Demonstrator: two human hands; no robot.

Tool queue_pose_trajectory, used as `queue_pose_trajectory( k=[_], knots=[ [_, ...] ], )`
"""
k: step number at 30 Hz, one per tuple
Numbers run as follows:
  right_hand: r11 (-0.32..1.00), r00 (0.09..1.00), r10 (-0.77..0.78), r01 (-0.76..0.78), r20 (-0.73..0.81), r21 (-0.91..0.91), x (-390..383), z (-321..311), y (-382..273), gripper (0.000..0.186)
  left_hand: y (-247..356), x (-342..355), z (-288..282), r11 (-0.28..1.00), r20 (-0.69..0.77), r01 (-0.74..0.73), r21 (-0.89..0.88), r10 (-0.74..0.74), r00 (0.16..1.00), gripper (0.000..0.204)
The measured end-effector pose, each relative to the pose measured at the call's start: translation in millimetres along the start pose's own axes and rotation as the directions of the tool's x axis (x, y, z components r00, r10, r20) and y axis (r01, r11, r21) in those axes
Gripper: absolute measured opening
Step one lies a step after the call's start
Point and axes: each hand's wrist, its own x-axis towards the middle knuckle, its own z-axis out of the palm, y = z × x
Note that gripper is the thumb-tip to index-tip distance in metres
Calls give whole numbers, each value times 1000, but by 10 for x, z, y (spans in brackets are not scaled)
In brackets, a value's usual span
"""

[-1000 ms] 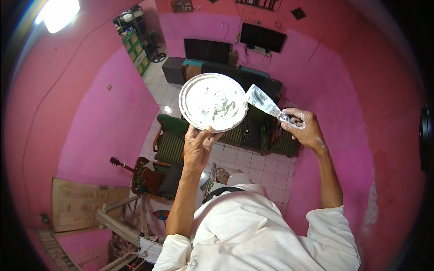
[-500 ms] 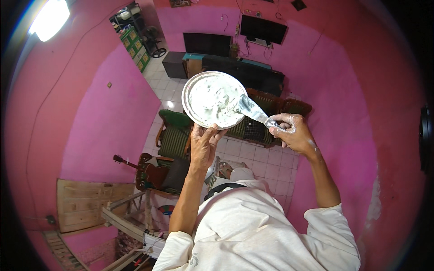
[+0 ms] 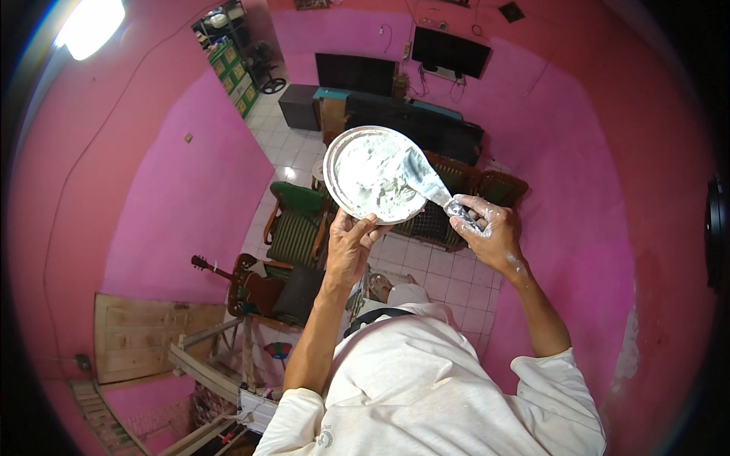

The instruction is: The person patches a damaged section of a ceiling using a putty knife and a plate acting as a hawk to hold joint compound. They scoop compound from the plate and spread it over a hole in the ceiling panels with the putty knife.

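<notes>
A round white tub (image 3: 332, 190) of thick white paste (image 3: 372, 178) is held up in front of me. My left hand (image 3: 351, 247) grips its near rim, thumb on top and fingers underneath. My right hand (image 3: 489, 232) is closed around the handle of a putty knife (image 3: 427, 178), whose wide metal blade lies over the right side of the paste. White smears coat the blade, the handle and my right fingers.
Far below, wooden armchairs (image 3: 293, 228) with striped cushions stand on white floor tiles. A guitar (image 3: 258, 290) leans at the left near wooden framing (image 3: 205, 372). Two flat screens (image 3: 450, 52) are by the far pink wall (image 3: 563, 137). A bright lamp (image 3: 90, 26) shines upper left.
The tub in my left hand has shifted slightly right and down. The putty knife's blade has moved further over the paste, and my right hand has tilted with its handle.
</notes>
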Motion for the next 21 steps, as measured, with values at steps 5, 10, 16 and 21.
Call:
queue_pose_trajectory(
  k=[5, 10, 16, 21],
  knots=[
    [990, 989, -141, 140, -46, -35, -8, 13, 54, 29, -25, 13, -37, 1000, -24, -12, -13, 11, 1000, 48],
    [948, 947, 214, -260, 240, 183, -21, -45, 183, 27, -69, 48, -121, 999, -8, -35, 21, 35, 999, 47],
    [862, 884, 270, -399, 382, 314, 21, 69, 230, 30, -73, 76, -181, 995, 38, -34, 92, 30, 999, 45],
    [803, 884, 234, -411, 405, 432, -15, 98, 297, 32, -4, 36, -114, 984, 81, -83, 158, 71, 994, 37]
  ],
)
